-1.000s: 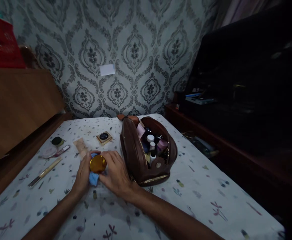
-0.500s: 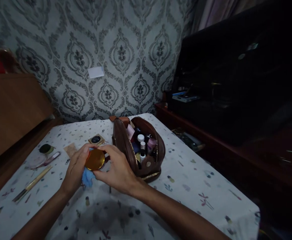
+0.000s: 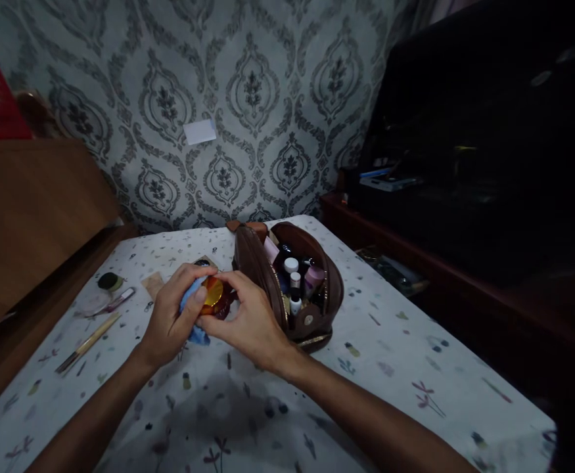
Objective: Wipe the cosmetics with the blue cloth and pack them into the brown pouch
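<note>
L hand [image 3: 169, 325]: your fingers curl round a blue cloth [image 3: 192, 314], thumb pressing it on the gold compact [image 3: 213, 294].
R hand [image 3: 248, 323]: your fingertips pinch the compact's right edge.
Compact: between both hands, just above the table [image 3: 366, 368], close to the bag.
Brush [image 3: 89, 341]: lying well left.
Bag [image 3: 262, 272]: brown, unzipped, small bottles [image 3: 294, 282] upright inside.
Back: patterned wall [image 3: 252, 98].
</note>
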{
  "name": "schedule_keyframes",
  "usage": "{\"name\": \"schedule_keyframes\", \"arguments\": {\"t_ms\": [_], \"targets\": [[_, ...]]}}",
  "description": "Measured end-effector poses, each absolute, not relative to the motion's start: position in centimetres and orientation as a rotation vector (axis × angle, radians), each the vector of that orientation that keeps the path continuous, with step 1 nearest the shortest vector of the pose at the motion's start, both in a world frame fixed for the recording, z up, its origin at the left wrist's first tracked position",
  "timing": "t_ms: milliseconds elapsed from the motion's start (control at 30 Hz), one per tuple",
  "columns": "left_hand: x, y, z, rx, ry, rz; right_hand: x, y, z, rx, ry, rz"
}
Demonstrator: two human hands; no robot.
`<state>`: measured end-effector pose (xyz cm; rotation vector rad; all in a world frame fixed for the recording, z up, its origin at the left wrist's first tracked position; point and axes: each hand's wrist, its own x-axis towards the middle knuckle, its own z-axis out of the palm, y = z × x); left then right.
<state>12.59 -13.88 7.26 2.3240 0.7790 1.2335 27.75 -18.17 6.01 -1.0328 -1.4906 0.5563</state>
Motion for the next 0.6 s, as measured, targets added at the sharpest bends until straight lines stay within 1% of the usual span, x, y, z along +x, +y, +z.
{"name": "schedule_keyframes", "arguments": {"t_ms": [133,233,333,400,467,533,600], "targets": [[12.8,-13.9,7.3,2.144,0.811,1.225,27.6,-18.3,6.3,-1.037,-1.432,0.631],[13.6,-13.9,7.7,1.945,0.853,1.185,28.0,-18.5,6.7,-0.978,-1.3,0.856],[14.7,-13.2,8.6,1.925,0.855,1.229,28.9,-18.8,7.7,-0.823,-1.089,1.103],[15.8,-12.3,9.2,2.031,0.814,1.271,29.9,-19.0,8.5,-0.728,-0.974,1.153],[17.1,-11.1,9.8,2.186,0.74,1.258,31.2,-19.0,9.3,-0.68,-0.92,1.12],[18.5,-10.0,10.4,2.415,0.664,1.165,32.8,-18.9,9.9,-0.665,-0.911,1.046],[19.8,-9.0,11.2,2.717,0.572,0.989,34.6,-18.7,10.2,-0.697,-0.921,0.972]]}}
